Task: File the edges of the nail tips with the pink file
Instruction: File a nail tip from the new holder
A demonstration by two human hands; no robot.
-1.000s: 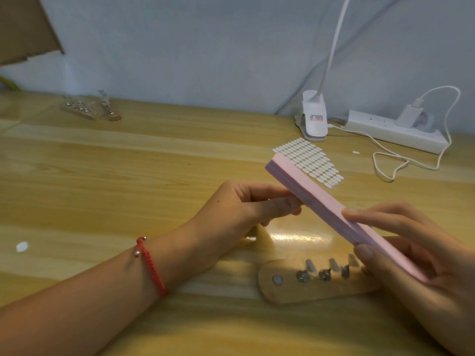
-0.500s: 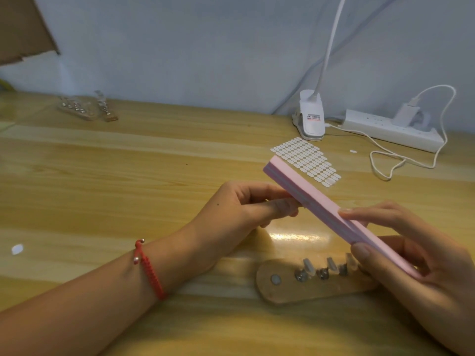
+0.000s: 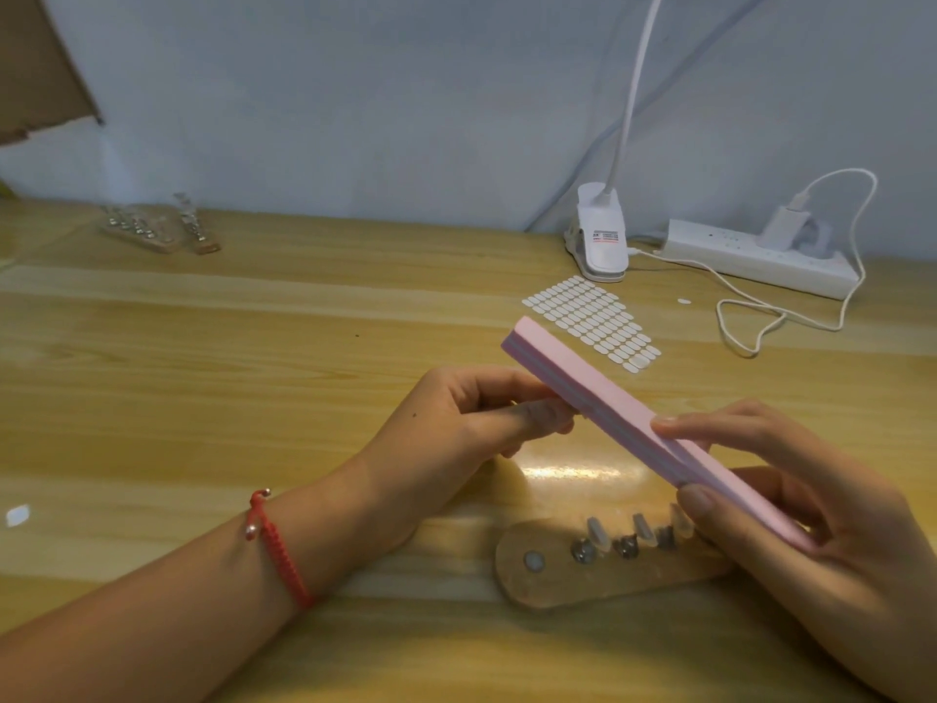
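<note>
While the right hand (image 3: 811, 525) grips the pink file (image 3: 608, 403) by its near end, thumb on the lower side & index finger laid along the top face, the file is held in the air above the wooden table (image 3: 253, 347). It slants from its free end at 10 o'clk down to the held end at 4 o'clk.

The left hand (image 3: 446, 428) sits at 9 o'clk of the file's middle w/ fingers curled in. Thumb tip & index tip meet right against the file's lower edge. Can't tell whether they pinch anything, as that spot is hidden behind the file. A red braided bracelet (image 3: 276, 545) is on the left wrist.

At 6 o'clk of the file a wooden holder (image 3: 557, 580) lies flat on the table w/ clear nail tips (image 3: 598, 531) standing in a row on small metal mounts. Three tips show; the right hand covers the holder's right end. Tips & file are apart.

At 12 o'clk of the file's middle lies a sheet of small white oval tabs (image 3: 593, 322). Further back at 12 o'clk stands a white clip lamp (image 3: 601, 241), neck rising out of frame. At 2 o'clk is a white power strip (image 3: 750, 258) w/ a charger plug (image 3: 786, 225) & a looped white cable (image 3: 745, 353). Far off at 10 o'clk, near the wall, are more holders (image 3: 147, 228), blurred.
</note>
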